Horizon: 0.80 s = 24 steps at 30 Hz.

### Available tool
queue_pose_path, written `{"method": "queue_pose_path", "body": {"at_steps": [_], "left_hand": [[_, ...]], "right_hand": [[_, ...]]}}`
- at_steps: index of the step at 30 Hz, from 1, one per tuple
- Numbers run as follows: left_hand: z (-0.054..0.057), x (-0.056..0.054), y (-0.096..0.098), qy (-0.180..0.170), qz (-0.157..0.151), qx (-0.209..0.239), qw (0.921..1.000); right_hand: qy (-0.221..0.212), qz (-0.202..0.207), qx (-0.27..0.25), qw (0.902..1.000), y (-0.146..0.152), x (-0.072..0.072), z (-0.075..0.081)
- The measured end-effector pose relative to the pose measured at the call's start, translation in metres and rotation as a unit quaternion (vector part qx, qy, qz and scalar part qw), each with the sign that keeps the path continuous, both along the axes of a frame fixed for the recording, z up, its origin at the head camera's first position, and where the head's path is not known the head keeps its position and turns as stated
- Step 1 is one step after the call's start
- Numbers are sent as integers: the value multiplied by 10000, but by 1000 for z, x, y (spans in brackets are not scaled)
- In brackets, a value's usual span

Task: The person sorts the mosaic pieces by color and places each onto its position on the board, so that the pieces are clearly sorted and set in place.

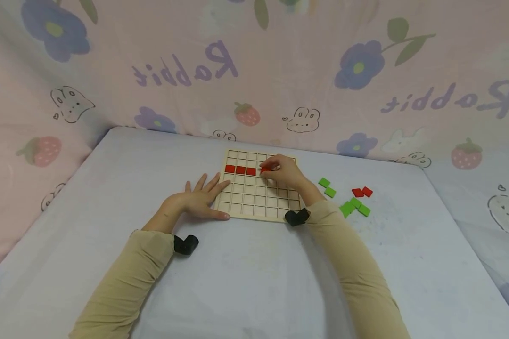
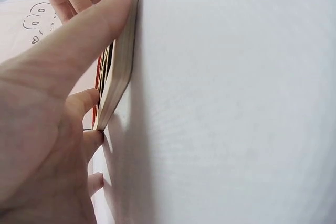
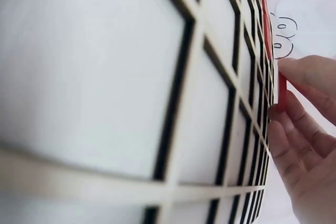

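Note:
A wooden grid board point(image 1: 248, 208) lies on the table, with three red square tiles point(image 1: 240, 170) side by side in its second row from the back. Just right of them, my right hand point(image 1: 285, 171) pinches another red tile point(image 3: 282, 92) between thumb and fingers at the board's surface. My left hand point(image 1: 201, 200) is spread at the board's left edge, its fingers straight and touching the frame. In the left wrist view the left thumb point(image 2: 105, 17) lies along the board's side edge point(image 2: 122, 56).
Right of the board lie several loose green tiles point(image 1: 330, 192) and two red tiles point(image 1: 358, 192). A patterned cloth point(image 1: 186, 103) hangs behind the white table point(image 1: 246, 273). Black wrist mounts point(image 1: 186, 245) sit at both sleeve cuffs.

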<state>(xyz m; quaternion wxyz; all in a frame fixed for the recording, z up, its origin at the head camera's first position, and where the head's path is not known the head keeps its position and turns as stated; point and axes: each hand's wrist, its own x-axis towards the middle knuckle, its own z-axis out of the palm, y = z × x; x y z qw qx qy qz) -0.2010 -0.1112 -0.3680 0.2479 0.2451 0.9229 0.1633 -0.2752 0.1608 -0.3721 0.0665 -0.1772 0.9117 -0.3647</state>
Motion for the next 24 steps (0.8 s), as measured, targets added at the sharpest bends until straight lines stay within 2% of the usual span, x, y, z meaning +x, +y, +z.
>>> {"method": "queue_pose_path", "body": {"at_steps": [11, 18, 24], "left_hand": [[1, -1, 1, 9, -13, 30, 10000], [0, -2, 1, 8, 10, -5, 10000], [-1, -1, 0, 2, 18, -10, 10000]], "right_hand": [[21, 47, 114, 9999, -6, 0, -1], [-129, -167, 177, 9996, -2, 1, 0], [-35, -177, 282, 9994, 1, 0, -2]]}}
